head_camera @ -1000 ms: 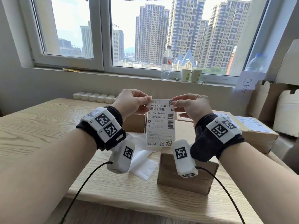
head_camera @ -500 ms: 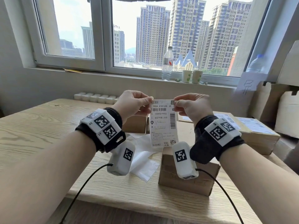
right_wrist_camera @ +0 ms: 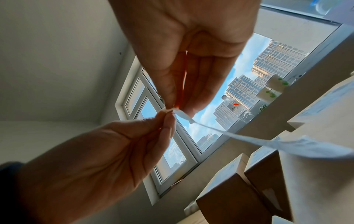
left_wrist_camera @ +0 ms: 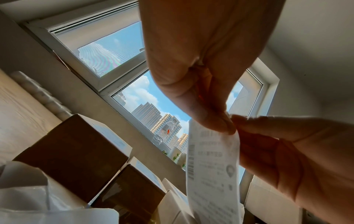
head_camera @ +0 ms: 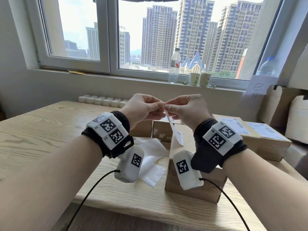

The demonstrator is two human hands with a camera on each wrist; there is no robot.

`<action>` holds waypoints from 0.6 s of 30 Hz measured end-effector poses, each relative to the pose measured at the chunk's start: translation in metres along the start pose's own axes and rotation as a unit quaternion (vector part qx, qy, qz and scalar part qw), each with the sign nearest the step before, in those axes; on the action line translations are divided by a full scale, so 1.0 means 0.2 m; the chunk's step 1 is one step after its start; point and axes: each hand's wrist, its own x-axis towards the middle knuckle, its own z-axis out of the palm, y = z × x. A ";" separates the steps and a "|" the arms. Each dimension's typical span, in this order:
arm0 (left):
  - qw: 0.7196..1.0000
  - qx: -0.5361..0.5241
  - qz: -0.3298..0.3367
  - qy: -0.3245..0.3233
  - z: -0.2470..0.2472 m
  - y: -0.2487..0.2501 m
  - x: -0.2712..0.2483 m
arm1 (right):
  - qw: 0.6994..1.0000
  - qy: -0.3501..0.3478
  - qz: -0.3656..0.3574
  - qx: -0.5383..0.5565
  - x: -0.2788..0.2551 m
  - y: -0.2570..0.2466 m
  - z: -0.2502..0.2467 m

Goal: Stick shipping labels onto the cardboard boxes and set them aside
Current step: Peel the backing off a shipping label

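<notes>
I am viewing the wooden table [head_camera: 41, 130] from the head camera. Moving left to right: the left hand [head_camera: 143, 109] is being held up above the table at about 11 o'clock of the frame centre, its thumb and forefinger pinching the top edge of the shipping label [head_camera: 176, 132]. The right hand [head_camera: 186, 109] is sitting at about 1 o'clock, touching the left at the fingertips and pinching the same top corner. Both grips are closing on the label; the remaining fingers of each hand are curling loosely.

The label is hanging down from the pinch point, turned nearly edge-on to the head camera. In the left wrist view its printed face [left_wrist_camera: 212, 166] is showing, blurred. In the right wrist view it [right_wrist_camera: 277, 144] is appearing as a thin strip.

Directly under the hanging label, at 6 o'clock from the hands, the cardboard box [head_camera: 181, 185] is standing on the table. White backing sheets [head_camera: 153, 165] are lying just beside it at its 9 o'clock. Labelled boxes [head_camera: 260, 135] are resting at its 2 o'clock.
</notes>
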 end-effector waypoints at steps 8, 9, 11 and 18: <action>1.000 -0.010 0.000 -0.006 0.02 0.00 -0.01 | 1.000 0.010 0.015 0.017 0.01 0.02 0.00; 1.000 -0.009 0.000 -0.006 0.02 0.00 -0.01 | 1.000 0.009 0.017 0.017 0.01 0.02 0.00; 1.000 -0.009 -0.001 -0.004 0.02 0.00 -0.01 | 1.000 0.006 0.020 0.018 0.01 0.03 0.00; 1.000 0.013 -0.013 -0.022 0.03 0.00 -0.01 | 1.000 -0.012 0.018 0.007 0.02 0.03 -0.01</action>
